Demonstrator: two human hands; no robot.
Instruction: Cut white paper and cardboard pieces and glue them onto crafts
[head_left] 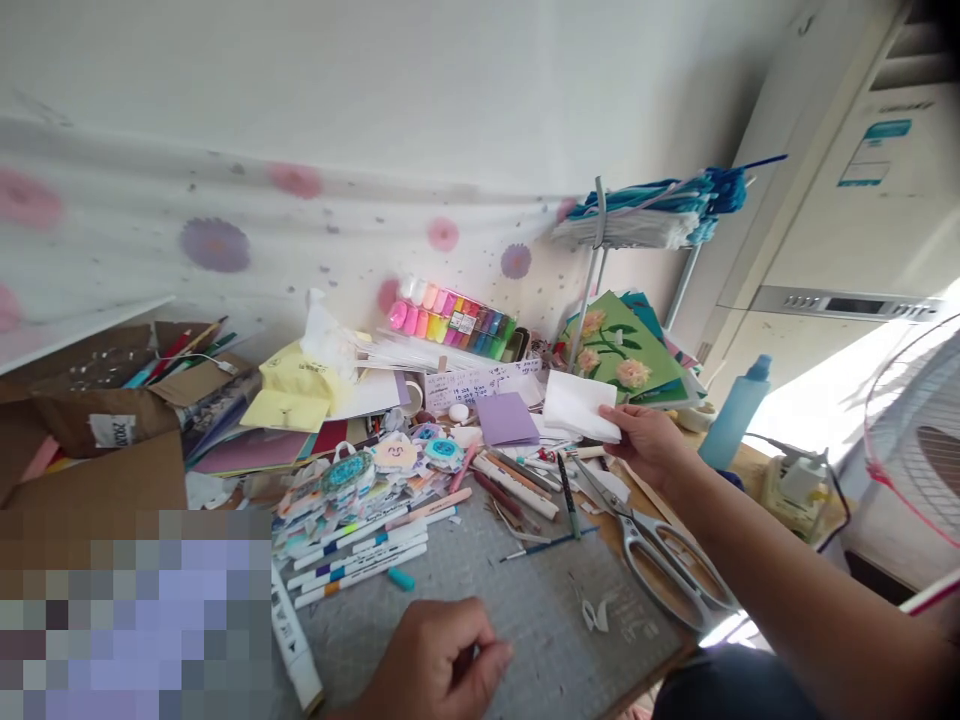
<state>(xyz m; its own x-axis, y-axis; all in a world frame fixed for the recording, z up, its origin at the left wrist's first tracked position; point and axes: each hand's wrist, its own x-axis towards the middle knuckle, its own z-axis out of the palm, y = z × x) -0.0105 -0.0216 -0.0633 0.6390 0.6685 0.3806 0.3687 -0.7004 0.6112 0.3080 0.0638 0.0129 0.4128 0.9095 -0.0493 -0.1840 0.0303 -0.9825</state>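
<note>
Scissors and markers between hands

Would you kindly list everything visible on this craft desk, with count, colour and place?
white paper: one, white, held at right
scissors: one, silver, right of mat
cutting mat: one, grey, centre front
markers: several, white-bodied, left of mat
clay tubs: one row, rainbow, by wall
purple card: one, lilac, centre
flower card: one, green, right back
bottle: one, blue, far right
left hand: fisted, on mat
right hand: gripping white paper
</note>
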